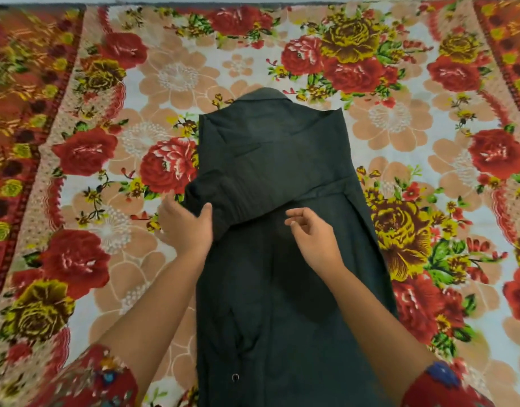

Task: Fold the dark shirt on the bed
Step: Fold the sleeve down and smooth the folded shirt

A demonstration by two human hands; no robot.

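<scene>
The dark shirt point(282, 160) lies lengthwise down the middle of the bed, collar at the far end, its sides folded inward into a long narrow strip. One sleeve crosses the body diagonally from the right edge to the left. My left hand point(188, 224) grips the bunched end of that sleeve at the shirt's left edge, thumb on top. Just right of it, my right hand point(314, 233) hovers over the centre of the shirt, fingers loosely curled and apart, holding nothing.
A floral bedsheet point(399, 118) with red and yellow roses covers the whole bed around the shirt. A wall edge runs along the far side point(253, 0). My patterned red sleeves point(106, 380) show at the bottom corners.
</scene>
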